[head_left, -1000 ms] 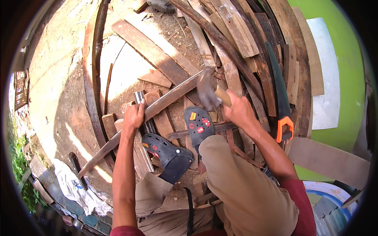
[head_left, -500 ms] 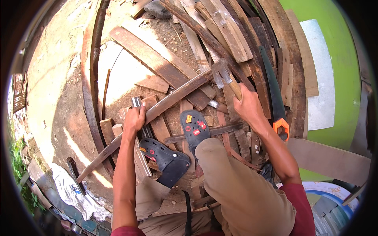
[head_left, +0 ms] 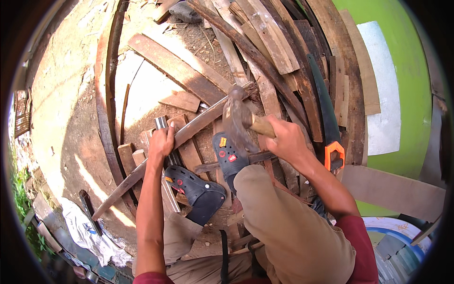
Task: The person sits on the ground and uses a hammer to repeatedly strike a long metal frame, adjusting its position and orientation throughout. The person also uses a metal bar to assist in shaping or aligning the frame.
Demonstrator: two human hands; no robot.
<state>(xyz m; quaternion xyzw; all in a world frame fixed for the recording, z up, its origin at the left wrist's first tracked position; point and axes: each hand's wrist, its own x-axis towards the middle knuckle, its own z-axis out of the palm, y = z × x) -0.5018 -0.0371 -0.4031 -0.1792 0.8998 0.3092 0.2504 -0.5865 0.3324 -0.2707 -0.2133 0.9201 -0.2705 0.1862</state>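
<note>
My left hand (head_left: 161, 141) is closed around a long, narrow wooden batten (head_left: 198, 122), which slants from the lower left up to the right. In my right hand (head_left: 287, 138) is the wooden handle of a claw hammer (head_left: 236, 116). The hammer head, slightly blurred, overlaps the batten near its splintered far end; whether they touch I cannot tell. Beneath my left hand lies a dark strip with silvery stripes (head_left: 161, 122). My dark clogs (head_left: 230, 154) rest among the boards, one close to the hammer head.
Loose planks (head_left: 182, 71) lie on the dirt ground ahead, with a bigger heap (head_left: 269, 35) toward the right. A handsaw with an orange handle (head_left: 334, 156) leans along that heap. A white crumpled sheet (head_left: 90, 232) lies at lower left, and a green surface (head_left: 411, 80) at right.
The hammer has swung left and its head has turned, passing from beside the batten's far end to over it. My right hand moved slightly left and down; my left hand keeps its grip.
</note>
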